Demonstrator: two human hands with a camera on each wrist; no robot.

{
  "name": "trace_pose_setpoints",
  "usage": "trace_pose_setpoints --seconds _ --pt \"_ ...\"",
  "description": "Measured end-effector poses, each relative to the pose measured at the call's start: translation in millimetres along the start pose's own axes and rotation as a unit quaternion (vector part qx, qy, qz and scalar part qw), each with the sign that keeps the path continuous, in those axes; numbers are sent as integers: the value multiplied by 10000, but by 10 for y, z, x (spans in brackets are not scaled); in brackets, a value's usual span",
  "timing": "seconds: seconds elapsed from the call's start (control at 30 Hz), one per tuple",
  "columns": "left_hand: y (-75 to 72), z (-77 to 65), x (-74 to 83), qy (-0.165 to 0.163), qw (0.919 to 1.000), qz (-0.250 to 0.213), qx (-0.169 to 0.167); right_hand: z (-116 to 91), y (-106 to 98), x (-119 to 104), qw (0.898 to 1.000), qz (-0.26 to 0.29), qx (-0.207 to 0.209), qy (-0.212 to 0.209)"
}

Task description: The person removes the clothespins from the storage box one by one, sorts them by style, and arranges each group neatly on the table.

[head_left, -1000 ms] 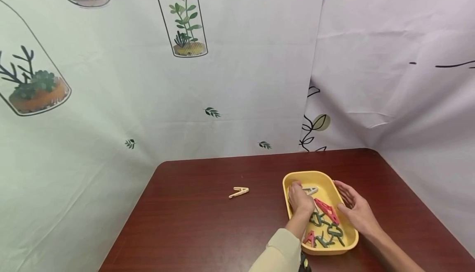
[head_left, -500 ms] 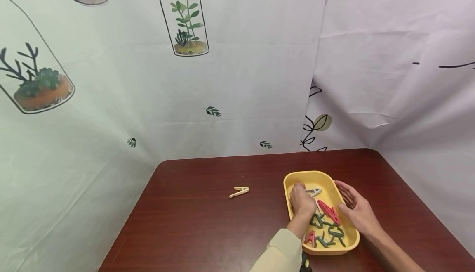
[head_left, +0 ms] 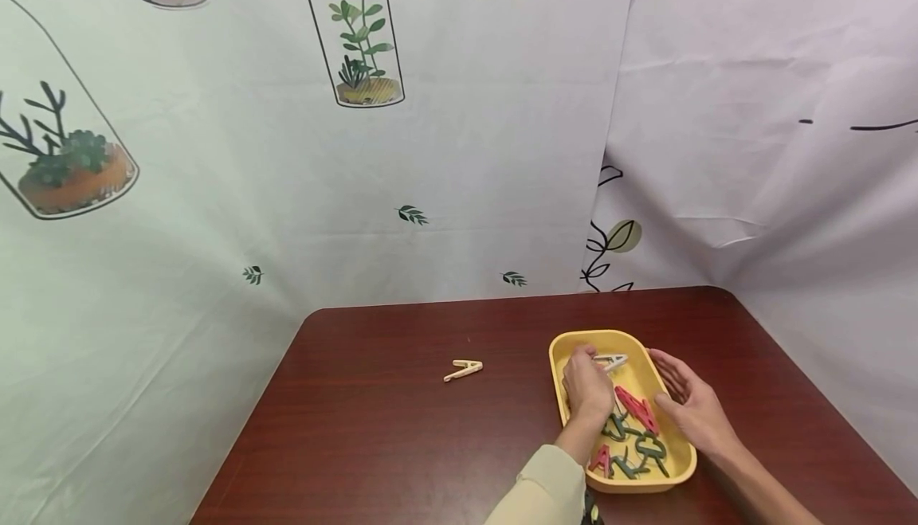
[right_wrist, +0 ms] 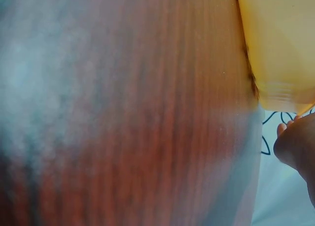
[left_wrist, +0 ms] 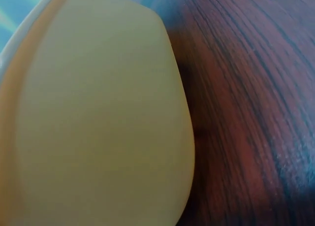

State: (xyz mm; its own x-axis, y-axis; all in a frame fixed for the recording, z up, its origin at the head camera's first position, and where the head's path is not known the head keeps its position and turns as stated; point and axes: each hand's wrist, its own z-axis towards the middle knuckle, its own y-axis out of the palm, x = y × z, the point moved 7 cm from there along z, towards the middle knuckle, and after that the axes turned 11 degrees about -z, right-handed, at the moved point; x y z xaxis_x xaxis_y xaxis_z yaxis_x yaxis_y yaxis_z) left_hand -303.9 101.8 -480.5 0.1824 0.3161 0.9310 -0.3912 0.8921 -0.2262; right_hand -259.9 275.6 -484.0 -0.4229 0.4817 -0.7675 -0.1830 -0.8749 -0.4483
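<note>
A yellow tray [head_left: 598, 338] stands on the right part of the table, holding several clips. My left hand [head_left: 590, 385] reaches down into its left side. Its fingertips are hidden, so whether they pinch anything cannot be made out. Just beside those fingers lies a white clothespin [head_left: 612, 362]. A red clothespin [head_left: 634, 407], a smaller red clip [head_left: 601, 460] and several green clips [head_left: 650, 447] lie nearer me. My right hand [head_left: 691, 407] holds the tray's right rim, thumb over the edge and fingers along the outside. In the left wrist view the tray's wall [left_wrist: 106, 113] fills much of the picture.
A cream clothespin [head_left: 464, 370] lies apart on the dark red-brown table [head_left: 380, 429], left of the tray. Behind the table hangs a pale cloth [head_left: 473, 143] printed with plants, close to its back edge.
My left hand has shifted slightly to the right within the tray. The white clothespin has moved a little right and back, and the red one has shifted slightly. The right hand keeps its place.
</note>
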Motion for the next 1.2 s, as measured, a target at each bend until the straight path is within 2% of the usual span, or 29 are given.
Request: trace_pose_setpoints --seconds 0.1,0.23,0.5,0.8,0.97,1.07,1.2 --pt "7 -3 0 71 9999 -46 -80 0 2 -1 10000 40 -8 -13" --pt "4 -3 19 8 9998 -92 -188 1 1 -2 10000 44 7 -27" --pt "-17 -33 117 -5 9988 -126 -483 -6 5 6 10000 10 13 -65" --pt "-56 -42 222 351 9970 -123 -674 9 2 0 10000 -62 -14 13" --pt "-88 -9 297 655 9936 -99 -913 24 -7 -2 9998 -154 -33 114" --pt "-122 27 322 696 9908 -283 -1126 24 -5 4 9997 -171 -50 145" --pt "-180 93 327 548 9852 -738 -1448 16 6 16 9995 -224 -82 209"
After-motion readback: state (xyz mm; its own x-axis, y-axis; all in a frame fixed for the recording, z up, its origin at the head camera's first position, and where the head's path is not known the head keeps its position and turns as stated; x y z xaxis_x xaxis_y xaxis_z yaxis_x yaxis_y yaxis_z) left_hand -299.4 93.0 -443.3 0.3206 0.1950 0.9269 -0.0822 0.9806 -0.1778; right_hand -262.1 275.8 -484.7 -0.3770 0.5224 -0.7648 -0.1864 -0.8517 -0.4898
